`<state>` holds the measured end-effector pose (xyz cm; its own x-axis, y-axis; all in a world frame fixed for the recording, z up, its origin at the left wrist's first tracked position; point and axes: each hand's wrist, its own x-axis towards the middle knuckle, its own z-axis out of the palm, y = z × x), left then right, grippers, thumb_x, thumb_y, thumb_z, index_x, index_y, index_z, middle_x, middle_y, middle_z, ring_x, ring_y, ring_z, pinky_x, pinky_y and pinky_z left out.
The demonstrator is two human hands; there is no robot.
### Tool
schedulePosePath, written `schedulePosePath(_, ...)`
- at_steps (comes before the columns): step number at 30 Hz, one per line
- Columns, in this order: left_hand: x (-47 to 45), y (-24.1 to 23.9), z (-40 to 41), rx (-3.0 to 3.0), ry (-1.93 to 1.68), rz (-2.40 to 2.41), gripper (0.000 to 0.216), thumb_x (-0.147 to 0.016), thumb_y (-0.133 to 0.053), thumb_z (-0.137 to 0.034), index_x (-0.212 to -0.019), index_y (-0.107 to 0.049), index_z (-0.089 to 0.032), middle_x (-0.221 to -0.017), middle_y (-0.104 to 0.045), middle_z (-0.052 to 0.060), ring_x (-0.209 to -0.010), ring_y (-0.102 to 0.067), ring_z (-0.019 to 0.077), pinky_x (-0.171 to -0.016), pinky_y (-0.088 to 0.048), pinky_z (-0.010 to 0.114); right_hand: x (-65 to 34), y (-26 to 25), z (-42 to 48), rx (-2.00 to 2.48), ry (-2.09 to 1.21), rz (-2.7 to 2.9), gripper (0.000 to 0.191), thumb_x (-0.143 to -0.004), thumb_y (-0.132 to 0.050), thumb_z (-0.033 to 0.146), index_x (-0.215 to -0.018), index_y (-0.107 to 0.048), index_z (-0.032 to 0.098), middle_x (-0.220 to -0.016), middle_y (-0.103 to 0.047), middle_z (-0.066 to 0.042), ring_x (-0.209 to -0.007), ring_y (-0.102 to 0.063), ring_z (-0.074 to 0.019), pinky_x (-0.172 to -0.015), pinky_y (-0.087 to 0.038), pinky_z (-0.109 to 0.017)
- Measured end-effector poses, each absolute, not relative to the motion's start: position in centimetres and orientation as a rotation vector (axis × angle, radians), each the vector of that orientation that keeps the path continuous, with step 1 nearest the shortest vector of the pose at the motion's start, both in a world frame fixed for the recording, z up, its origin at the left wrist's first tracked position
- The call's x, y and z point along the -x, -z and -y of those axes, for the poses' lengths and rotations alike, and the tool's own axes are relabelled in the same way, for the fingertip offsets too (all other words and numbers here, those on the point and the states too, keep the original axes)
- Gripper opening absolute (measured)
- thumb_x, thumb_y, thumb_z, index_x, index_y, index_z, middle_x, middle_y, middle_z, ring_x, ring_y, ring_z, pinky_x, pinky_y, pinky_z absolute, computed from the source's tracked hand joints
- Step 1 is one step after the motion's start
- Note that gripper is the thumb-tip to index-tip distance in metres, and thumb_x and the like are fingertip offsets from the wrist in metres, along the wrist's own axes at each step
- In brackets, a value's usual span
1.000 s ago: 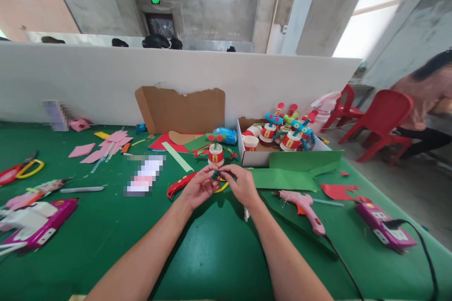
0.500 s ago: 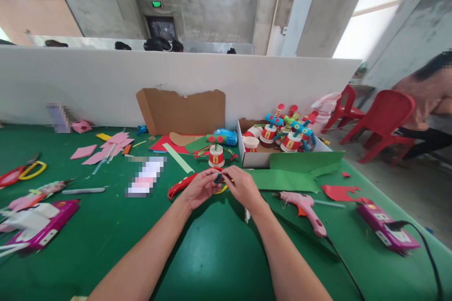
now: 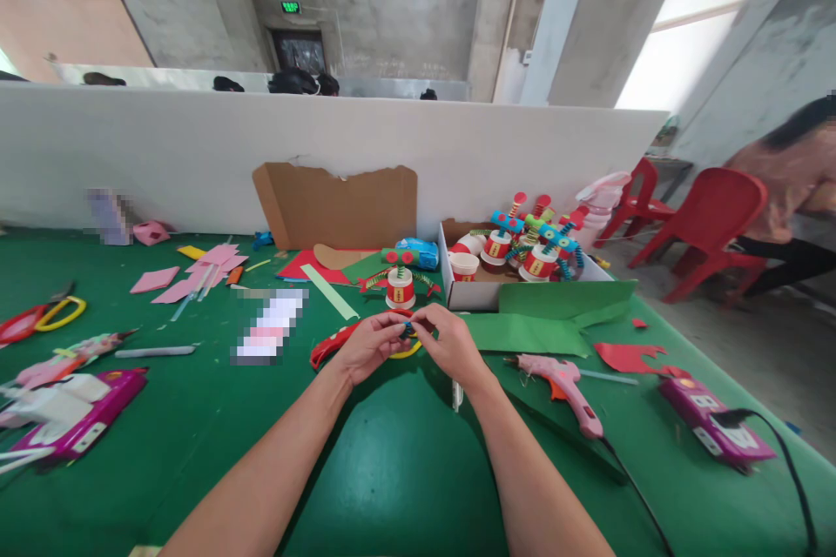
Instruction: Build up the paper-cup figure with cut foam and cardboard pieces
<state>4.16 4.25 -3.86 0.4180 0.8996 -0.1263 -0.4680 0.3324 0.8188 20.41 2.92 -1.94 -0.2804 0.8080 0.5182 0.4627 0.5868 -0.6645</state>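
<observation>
Apparently, the left hand (image 3: pixel 371 348) and right hand (image 3: pixel 450 341) are folding a small blue pleated paper strip (image 3: pixel 408 329), each grip pinching it, the next crease likely needing careful alignment.

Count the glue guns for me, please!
2. The left glue gun lies behind a purple power strip; the right glue gun lies to the right of the right hand. More may be hidden.

The bare, tapering left forearm (image 3: pixel 267 452) at seven o'clock ends in a bare, slender-fingered left hand (image 3: pixel 371 346); the bare right forearm (image 3: pixel 530 461) at five o'clock, in a matching right hand (image 3: pixel 450 345).
</observation>
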Motion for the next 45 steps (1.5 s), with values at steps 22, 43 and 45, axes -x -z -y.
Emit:
schedulePosePath(22,-4.1,3.9,-4.5,-0.777,-1.079,-0.736,0.026,-0.059,-0.082,-0.019,-0.080,-0.070,-0.010,-0.076,-0.070,0.005,-0.061,-0.064,0.0112,-0.064,-0.054,0.024,-25.9,0.3,0.9,1.495,-0.348,1.873,0.014,-0.087,-0.047,0.025,-0.082,-0.059,0.020,-0.076,-0.063,-0.003,-0.068,-0.057,-0.0164,-0.065,-0.043,-0.027)
schedulePosePath(43,-4.2,3.8,-4.1,-0.761,-1.071,-0.737,0.022,-0.059,-0.081,-0.015,-0.078,-0.070,-0.009,-0.072,-0.070,0.005,-0.059,-0.064,0.0116,-0.060,-0.055,0.022,-30.8,-0.6,6.9,2.011,0.011,1.829,0.016,-0.090,-0.044,0.025,-0.081,-0.056,0.019,-0.083,-0.062,-0.006,-0.075,-0.057,-0.0182,-0.066,-0.038,-0.028)
schedulePosePath(45,-4.2,3.7,-4.1,-0.749,-1.067,-0.744,0.022,-0.059,-0.081,-0.014,-0.078,-0.070,-0.009,-0.073,-0.070,0.005,-0.059,-0.064,0.0119,-0.059,-0.055,0.023,-33.4,-0.1,7.4,2.190,0.076,1.732,0.009,-0.084,-0.050,0.024,-0.087,-0.055,0.018,-0.087,-0.062,-0.008,-0.079,-0.058,-0.0200,-0.065,-0.037,-0.028)
